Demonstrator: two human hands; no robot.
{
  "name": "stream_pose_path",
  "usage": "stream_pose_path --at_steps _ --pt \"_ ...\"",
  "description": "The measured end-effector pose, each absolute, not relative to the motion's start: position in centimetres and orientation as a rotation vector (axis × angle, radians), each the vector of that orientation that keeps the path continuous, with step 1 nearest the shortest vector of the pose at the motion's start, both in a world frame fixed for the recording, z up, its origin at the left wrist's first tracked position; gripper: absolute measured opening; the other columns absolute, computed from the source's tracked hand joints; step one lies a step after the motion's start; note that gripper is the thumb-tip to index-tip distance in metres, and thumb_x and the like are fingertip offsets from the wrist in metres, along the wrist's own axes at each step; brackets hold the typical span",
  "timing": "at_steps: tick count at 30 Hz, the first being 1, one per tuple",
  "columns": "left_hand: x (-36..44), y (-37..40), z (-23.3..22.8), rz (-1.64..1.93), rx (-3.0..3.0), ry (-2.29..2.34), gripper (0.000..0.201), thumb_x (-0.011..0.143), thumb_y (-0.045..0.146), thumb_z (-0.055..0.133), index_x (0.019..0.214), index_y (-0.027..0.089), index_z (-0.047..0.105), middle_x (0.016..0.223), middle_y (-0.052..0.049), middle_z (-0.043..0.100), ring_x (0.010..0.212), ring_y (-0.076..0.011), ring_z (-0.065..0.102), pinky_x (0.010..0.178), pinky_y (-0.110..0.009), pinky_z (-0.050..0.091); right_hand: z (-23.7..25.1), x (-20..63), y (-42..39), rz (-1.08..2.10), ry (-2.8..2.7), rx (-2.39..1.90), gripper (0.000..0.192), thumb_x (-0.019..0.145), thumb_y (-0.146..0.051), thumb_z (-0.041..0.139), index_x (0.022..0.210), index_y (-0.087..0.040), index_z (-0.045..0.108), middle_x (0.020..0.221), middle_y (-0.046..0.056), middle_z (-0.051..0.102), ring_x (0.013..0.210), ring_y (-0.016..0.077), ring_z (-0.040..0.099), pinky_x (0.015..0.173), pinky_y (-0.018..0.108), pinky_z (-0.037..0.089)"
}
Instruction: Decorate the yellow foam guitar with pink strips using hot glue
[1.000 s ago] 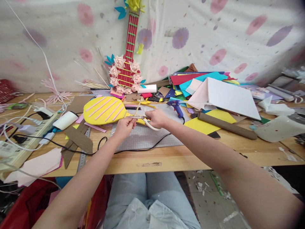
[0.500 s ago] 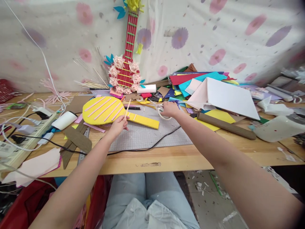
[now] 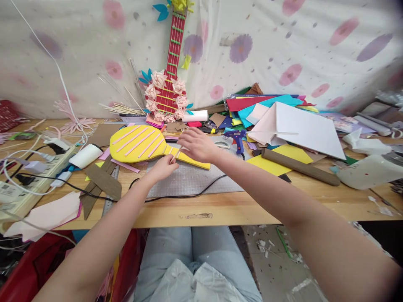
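A flat yellow foam paddle (image 3: 141,144) — oval head bearing five pale pink strips, straight neck — lies on the grey gridded mat (image 3: 192,178). The left hand (image 3: 163,167) pinches what seems one thin wooden stick (image 3: 175,154) at the neck; the right hand (image 3: 197,144) hovers just above, fingers loosely spread.

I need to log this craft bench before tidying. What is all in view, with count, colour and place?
paddle shape: one, yellow with pink strips, on the grey mat
thin stick: one, pale, pinched over the paddle's handle
cutting mat: one, grey, bench centre
glue gun: one, blue, right of the mat
guitar model: one, red, against the backdrop
foam sheets: many, mixed colours, back right
power strip: one, pale, left
left hand: holds the stick
right hand: over the handle
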State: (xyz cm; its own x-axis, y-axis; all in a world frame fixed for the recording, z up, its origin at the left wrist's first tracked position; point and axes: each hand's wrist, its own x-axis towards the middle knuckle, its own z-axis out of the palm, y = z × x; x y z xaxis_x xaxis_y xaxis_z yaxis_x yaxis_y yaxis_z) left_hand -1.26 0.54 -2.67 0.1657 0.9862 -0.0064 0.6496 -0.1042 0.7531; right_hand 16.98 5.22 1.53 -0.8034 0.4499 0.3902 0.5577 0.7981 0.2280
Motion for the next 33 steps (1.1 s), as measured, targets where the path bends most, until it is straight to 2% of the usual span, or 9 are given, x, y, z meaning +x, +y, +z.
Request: stream_pose_path --at_steps 4,6,11,17,26,33 --pt "-0.5 0.1 -2.2 0.441 2.079 1.829 0.013 0.066 0.024 0.049 0.061 0.02 0.038 0.057 0.0 0.049 0.053 -0.0145 0.045 0.049 -0.026 0.026 0.3 15.2 4.0 -0.481 -2.843 -0.752 0.039 0.091 -0.031 0.029 0.089 -0.012 0.063 0.086 0.013 0.062 0.084 0.0219 0.05 0.076 0.036 0.028" --pt "0.2 -0.3 -2.1 0.317 2.128 1.982 0.009 0.068 0.028 0.049 0.068 0.02 0.046 0.065 -0.004 0.057 0.061 -0.0195 0.054 0.052 -0.027 0.028 -0.5 14.9 3.7 -0.463 -2.814 -0.849 0.037 0.09 -0.028 0.03 0.086 -0.011 0.063 0.083 0.013 0.063 0.078 0.0217 0.052 0.071 0.035 0.026" --pt "2.0 -0.7 -2.1 0.397 2.058 2.178 0.026 0.078 0.037 0.04 0.081 0.02 0.058 0.081 -0.01 0.066 0.077 -0.0248 0.061 0.058 -0.029 0.034 -0.6 14.3 3.1 -0.385 -2.713 -1.023 0.033 0.086 -0.023 0.036 0.08 -0.01 0.065 0.078 0.013 0.065 0.074 0.0217 0.054 0.067 0.034 0.024" --pt "2.0 -0.2 -3.2 0.544 2.001 2.35 0.039 0.083 0.038 0.033 0.074 0.02 0.065 0.079 -0.012 0.068 0.076 -0.0249 0.063 0.056 -0.03 0.03 -0.9 13.4 2.5 -0.255 -2.511 -1.241 0.046 0.09 -0.026 0.029 0.073 -0.012 0.069 0.077 0.012 0.068 0.076 0.0198 0.054 0.072 0.035 0.024" --pt "1.3 0.4 -3.9 0.51 2.086 2.36 0.03 0.08 0.031 0.04 0.074 0.018 0.067 0.079 -0.012 0.069 0.076 -0.0237 0.062 0.055 -0.029 0.025 -1.3 12.8 3.2 -0.062 -2.464 -1.436 0.043 0.087 -0.028 0.033 0.083 -0.015 0.073 0.087 0.01 0.071 0.08 0.0176 0.059 0.067 0.03 0.027" --pt "1.3 0.5 -3.3 0.561 2.094 2.348 0.027 0.078 0.03 0.042 0.069 0.018 0.065 0.076 -0.011 0.068 0.074 -0.0224 0.061 0.054 -0.029 0.022 -0.5 12.8 3.3 0.045 -2.401 -1.51 0.041 0.085 -0.034 0.035 0.083 -0.019 0.074 0.083 0.008 0.071 0.076 0.0164 0.061 0.06 0.027 0.027"
